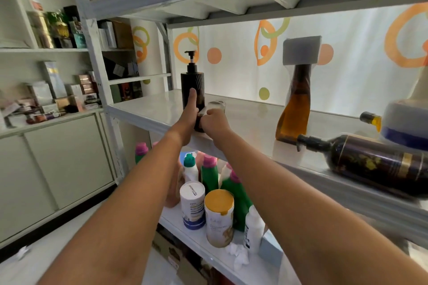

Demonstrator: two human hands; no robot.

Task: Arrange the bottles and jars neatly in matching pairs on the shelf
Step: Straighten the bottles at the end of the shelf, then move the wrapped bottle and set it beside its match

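A tall black pump bottle (pixel 192 81) stands upright at the left end of the white middle shelf (pixel 250 120). My left hand (pixel 186 118) reaches up to it and lays one straight digit against its front; the other fingers are hidden. Just to the right, my right hand (pixel 215 124) grips a small dark bottle with a clear cap (pixel 217 105), held close beside the pump bottle near the shelf's front edge. Further right stand an amber bottle with a grey square cap (pixel 295 109) and a dark gold-printed bottle (pixel 375 162) lying on its side.
A small yellow bottle (pixel 372 120) and a white-and-blue tub (pixel 407 122) sit at the far right. The lower shelf holds green bottles with pink caps (pixel 209 176), a white canister (pixel 192 206) and a gold-lidded canister (pixel 219 217). Cluttered white shelves stand at left.
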